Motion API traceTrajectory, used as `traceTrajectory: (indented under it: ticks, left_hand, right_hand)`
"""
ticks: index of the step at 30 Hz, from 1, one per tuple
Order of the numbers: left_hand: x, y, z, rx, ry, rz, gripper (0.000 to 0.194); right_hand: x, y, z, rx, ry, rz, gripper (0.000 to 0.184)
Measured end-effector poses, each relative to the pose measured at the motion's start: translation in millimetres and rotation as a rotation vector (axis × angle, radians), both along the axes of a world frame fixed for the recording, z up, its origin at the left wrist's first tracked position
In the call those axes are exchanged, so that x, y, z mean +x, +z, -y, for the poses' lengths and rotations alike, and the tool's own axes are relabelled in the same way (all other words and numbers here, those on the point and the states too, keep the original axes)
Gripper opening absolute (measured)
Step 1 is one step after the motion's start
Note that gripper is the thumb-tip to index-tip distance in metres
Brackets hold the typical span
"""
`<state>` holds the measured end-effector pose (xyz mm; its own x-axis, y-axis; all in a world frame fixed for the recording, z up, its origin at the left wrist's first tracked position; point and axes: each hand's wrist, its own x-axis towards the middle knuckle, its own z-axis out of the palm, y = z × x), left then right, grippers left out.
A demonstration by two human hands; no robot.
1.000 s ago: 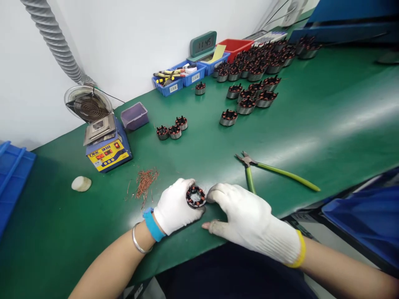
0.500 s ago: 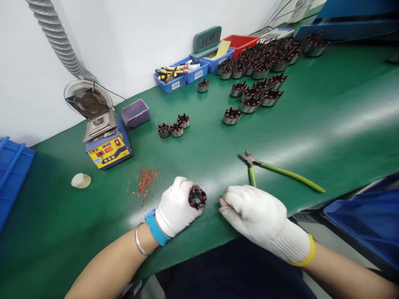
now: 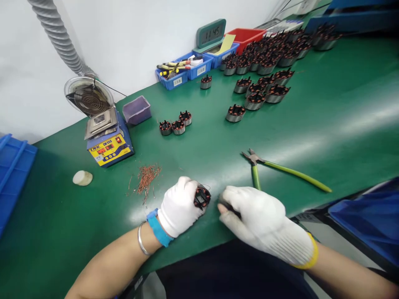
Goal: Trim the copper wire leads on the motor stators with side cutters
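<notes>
My left hand [image 3: 181, 206], in a white glove with a blue band at the wrist, is wrapped round a small motor stator [image 3: 202, 197]. The stator's black ring and copper windings face up, and a thin wire end stands off its rim. To the right, my gloved right hand [image 3: 254, 216] is closed, its thumb and fingers curled together with a bare fingertip showing. Something dark shows between those fingers, too hidden to name. Diagonal cutters [image 3: 255, 160] with green handles lie spread on the green bench [image 3: 205, 158], just beyond my right hand.
Copper wire clippings [image 3: 147, 180] lie left of my left hand. Behind them stand a solder pot [image 3: 110, 145], a purple tray [image 3: 137, 111] and several stators [image 3: 178, 127]. More stators [image 3: 268, 58] crowd the back right. Blue tool trays [image 3: 177, 81] line the wall.
The stator in my left hand is now tipped a little to the right. My right hand's fingers have loosened slightly, with a dark gap now visible between them. The view has shifted slightly.
</notes>
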<state>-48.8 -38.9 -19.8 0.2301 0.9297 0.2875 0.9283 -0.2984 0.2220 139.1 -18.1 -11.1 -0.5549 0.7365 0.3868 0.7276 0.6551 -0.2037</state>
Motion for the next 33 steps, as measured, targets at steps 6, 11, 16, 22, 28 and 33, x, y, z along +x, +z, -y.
traceTrajectory:
  ticks: [6, 11, 16, 22, 28, 33]
  left_hand:
    - [4, 4.7, 0, -0.097, 0.038, 0.061, 0.021]
    - [6, 8.1, -7, -0.194, 0.072, 0.234, 0.027]
    - [5, 11.6, -11, -0.185, 0.064, 0.257, 0.033]
    - [4, 13.9, -13, -0.235, 0.086, 0.374, 0.032]
    - [-1, 14.1, -13, -0.296, 0.073, 0.407, 0.054]
    - [-4, 11.3, -11, -0.392, 0.111, 0.539, 0.098]
  right_hand:
    - [-10, -1.5, 3, 0.108, 0.014, 0.043, 0.028]
    - [0, -5.7, -9, 0.138, 0.043, 0.115, 0.028]
    - [-1, -5.9, -14, 0.070, 0.050, 0.167, 0.023]
    - [1, 2.7, -35, -0.148, -0.066, 0.284, 0.033]
    - [-4, 23.5, -57, -0.588, -0.050, 0.064, 0.030]
    - [-16, 29.5, -65, -0.643, -0.058, 0.113, 0.019]
